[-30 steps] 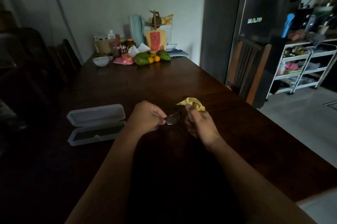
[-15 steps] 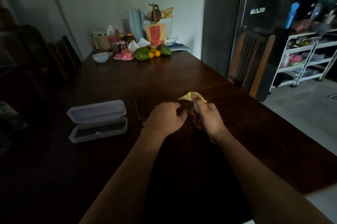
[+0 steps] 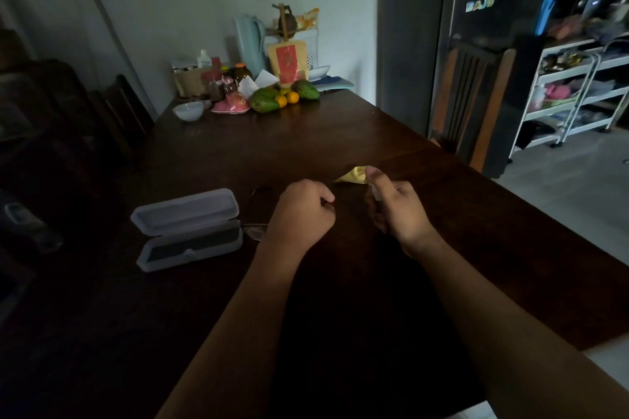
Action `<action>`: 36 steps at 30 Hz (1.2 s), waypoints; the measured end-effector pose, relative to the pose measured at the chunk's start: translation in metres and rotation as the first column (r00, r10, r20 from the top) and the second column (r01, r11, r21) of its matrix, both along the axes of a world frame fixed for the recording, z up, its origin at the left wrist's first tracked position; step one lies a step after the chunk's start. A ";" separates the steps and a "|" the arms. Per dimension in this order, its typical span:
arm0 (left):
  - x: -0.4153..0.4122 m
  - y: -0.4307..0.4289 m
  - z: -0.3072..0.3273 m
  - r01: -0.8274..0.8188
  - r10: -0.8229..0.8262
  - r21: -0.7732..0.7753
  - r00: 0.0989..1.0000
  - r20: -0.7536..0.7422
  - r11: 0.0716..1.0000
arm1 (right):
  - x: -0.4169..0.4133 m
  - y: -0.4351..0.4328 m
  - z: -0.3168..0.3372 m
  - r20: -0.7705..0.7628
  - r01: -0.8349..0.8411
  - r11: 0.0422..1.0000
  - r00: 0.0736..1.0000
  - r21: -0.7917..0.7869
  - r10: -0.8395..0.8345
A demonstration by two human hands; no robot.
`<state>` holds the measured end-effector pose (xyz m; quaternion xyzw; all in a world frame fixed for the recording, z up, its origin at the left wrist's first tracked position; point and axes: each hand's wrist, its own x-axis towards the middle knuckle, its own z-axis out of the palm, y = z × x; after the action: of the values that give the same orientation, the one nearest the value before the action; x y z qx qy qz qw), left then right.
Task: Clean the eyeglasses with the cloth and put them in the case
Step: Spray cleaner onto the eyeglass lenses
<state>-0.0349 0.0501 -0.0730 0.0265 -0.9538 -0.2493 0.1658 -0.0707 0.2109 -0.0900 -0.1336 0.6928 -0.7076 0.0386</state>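
Note:
My left hand (image 3: 301, 212) is closed around the dark-framed eyeglasses (image 3: 256, 229). One lens and a temple arm stick out to its left, close to the case. The translucent white case (image 3: 186, 229) lies open on the dark wooden table (image 3: 306, 139), lid tipped back, dark lining showing. My right hand (image 3: 396, 209) is closed on the yellow cloth (image 3: 354, 176), which pokes out above the thumb. The two hands are a short gap apart.
At the table's far end stand a white bowl (image 3: 188, 111), fruit (image 3: 272, 99), jars and a jug. A wooden chair (image 3: 473, 105) stands at the right edge, a black fridge (image 3: 493, 9) behind it. Another chair (image 3: 126, 112) is at the left.
My left hand has carried the eyeglasses leftward, away from the cloth and toward the open case. The right hand stays in place, holding the cloth.

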 end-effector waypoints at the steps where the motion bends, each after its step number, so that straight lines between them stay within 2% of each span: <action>1: 0.001 -0.001 0.000 -0.007 0.007 0.014 1.000 -0.004 1.000 | 0.000 0.001 0.000 0.001 -0.002 1.000 1.000 -0.004 0.002; 9: 0.004 -0.004 0.008 -0.078 0.072 0.115 0.996 0.059 0.990 | -0.004 0.001 -0.005 -0.003 0.013 0.998 1.000 -0.055 -0.013; 13: 0.002 -0.009 0.018 -0.151 0.145 0.080 0.987 0.075 0.985 | -0.006 0.003 -0.006 -0.003 -0.005 0.999 1.000 -0.045 0.005; 17: 0.010 -0.016 0.021 -0.149 0.181 0.149 0.955 -0.233 0.978 | -0.006 0.001 -0.008 0.002 -0.016 0.999 1.000 -0.042 0.016; 20: 0.011 -0.018 0.018 -0.079 0.186 0.301 0.920 -0.344 0.950 | -0.007 0.000 -0.010 0.029 -0.014 0.999 0.999 -0.049 0.016; 24: 0.012 -0.014 0.017 0.019 0.166 0.434 0.909 -0.383 0.901 | -0.009 0.001 -0.010 0.105 0.039 0.996 0.994 -0.084 -0.030; 27: 0.013 -0.010 0.016 0.058 0.146 0.410 0.882 -0.448 0.910 | -0.011 0.002 -0.009 0.148 0.104 0.991 0.985 -0.089 -0.090; 30: 0.013 -0.007 0.015 0.122 0.130 0.454 0.865 -0.485 0.883 | -0.012 0.003 -0.007 0.208 0.157 0.982 0.969 -0.101 -0.134; 36: 0.014 -0.009 0.016 0.273 -0.003 0.450 0.858 -0.514 0.851 | -0.013 0.007 -0.004 0.204 0.196 0.961 0.967 -0.194 -0.156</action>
<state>-0.0212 0.0416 -0.0565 -0.0666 -0.7784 -0.5011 0.3724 -0.0833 0.2177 -0.0938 -0.0077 0.6156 -0.7876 0.0253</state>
